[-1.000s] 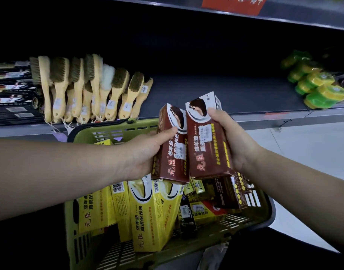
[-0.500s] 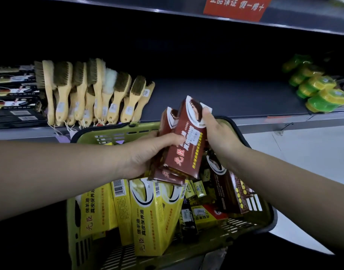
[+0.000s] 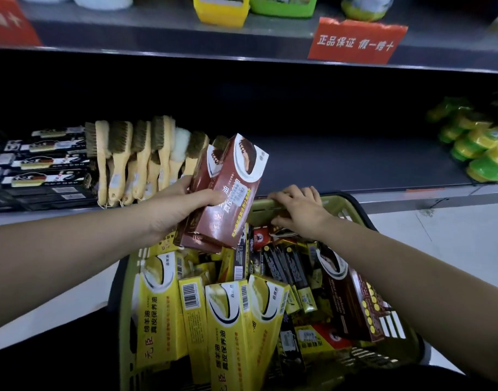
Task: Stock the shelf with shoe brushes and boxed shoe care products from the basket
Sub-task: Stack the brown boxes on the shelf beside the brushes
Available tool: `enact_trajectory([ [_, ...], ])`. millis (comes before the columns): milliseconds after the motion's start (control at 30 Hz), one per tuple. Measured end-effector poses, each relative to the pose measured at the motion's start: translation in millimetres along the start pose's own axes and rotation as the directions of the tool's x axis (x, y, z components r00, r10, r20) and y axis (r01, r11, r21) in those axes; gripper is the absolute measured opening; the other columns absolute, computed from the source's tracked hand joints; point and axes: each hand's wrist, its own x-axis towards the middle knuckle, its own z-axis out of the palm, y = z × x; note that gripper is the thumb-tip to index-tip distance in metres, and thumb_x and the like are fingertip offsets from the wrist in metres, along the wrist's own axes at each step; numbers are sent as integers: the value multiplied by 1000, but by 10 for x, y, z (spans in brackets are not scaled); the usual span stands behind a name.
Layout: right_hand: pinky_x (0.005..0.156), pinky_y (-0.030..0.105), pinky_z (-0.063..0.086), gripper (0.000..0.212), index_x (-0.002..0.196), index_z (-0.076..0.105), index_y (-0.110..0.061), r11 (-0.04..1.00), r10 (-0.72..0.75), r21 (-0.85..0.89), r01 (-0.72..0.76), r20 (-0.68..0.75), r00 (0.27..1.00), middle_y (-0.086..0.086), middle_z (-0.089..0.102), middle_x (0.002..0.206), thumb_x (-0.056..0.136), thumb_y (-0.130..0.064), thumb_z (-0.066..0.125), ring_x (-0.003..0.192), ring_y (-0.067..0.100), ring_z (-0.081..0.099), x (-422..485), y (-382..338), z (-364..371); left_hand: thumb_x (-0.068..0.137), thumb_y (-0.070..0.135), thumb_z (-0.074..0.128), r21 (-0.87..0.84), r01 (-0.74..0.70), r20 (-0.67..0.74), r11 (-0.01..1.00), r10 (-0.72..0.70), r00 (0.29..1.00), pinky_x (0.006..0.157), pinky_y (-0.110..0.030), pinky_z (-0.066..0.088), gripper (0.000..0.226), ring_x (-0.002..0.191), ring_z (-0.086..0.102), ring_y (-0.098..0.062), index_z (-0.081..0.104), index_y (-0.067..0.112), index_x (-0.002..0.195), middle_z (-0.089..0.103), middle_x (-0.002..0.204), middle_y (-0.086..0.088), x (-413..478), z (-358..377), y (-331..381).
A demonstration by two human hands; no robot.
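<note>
**Two brown boxes in left hand alone, right hand down at basket**

Off the brown boxes since half a second ago, the right hand, and now down at the far end of the basket, just inside the rim. Raised since then, the pair of boxes, now overlapping the rightmost of the shoe brushes in view. More of the upper shelf in frame than before.

Holds both boxes with the left hand only: thumb across the front label, fingers wrapped round the back. Boxes pressed face to face, tilted, shoe-picture ends up, above the basket's far left corner and short of the shelf.

Right-hand fingers bent downward among small dark and red packs by the rim. Cannot tell whether anything is pinched there.

In the green basket, nearest the camera, yellow boxes standing on end, barcodes and shoe pictures uppermost. At the right side, a dark brown box leaning beneath the right forearm.

On the shelf, shoe brushes in a row at left, wooden handles toward the front edge, bristle heads to the back. Further left, black packs stacked flat. At far right, green and yellow tins in a pile. Fixed to the upper shelf's front edge, a red sign with white characters.
</note>
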Motion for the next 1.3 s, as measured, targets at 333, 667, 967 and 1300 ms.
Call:
enact_trajectory([
  [333, 95, 33, 17, 35, 124, 46, -35, 980, -5, 200, 19, -69, 998, -8, 34, 104, 90, -34, 56, 102, 14, 31, -113, 400, 56, 38, 52, 82, 50, 31, 57, 998, -34, 998, 48, -14, 51, 71, 68, 67, 5, 44, 45, 97, 69, 76, 25, 162, -3, -104],
  [667, 92, 32, 18, 35, 121, 52, -34, 971, 67, 233, -53, -52, 996, -8, 38, 102, 88, -28, 62, 98, 14, 33, -275, 1167, -64, 42, 55, 77, 51, 39, 115, 998, -45, 992, 86, -34, 53, 101, 106, 63, -18, 41, 31, 134, 63, 121, 3, 578, 554, 42],
  [967, 108, 29, 28, 90, 144, 18, -43, 861, -42, 506, 42, -11, 999, -10, 27, 143, 75, -42, 74, 132, 10, 27, -102, 912, -507, 53, 41, 84, -27, 102, 215, 994, -93, 972, 69, -31, 56, 63, 85, 71, -17, 54, 29, 107, 75, 92, 2, 817, 863, 78],
  [1300, 91, 26, 48, 109, 138, 22, -48, 788, -262, 601, 138, 123, 957, -14, 45, 131, 53, -38, 88, 103, 3, 57, 384, 210, -1051, 36, 50, 84, 145, 68, 122, 987, -86, 989, 85, -49, 54, 93, 93, 69, -28, 53, 26, 120, 71, 105, -6, 752, 281, 397],
])
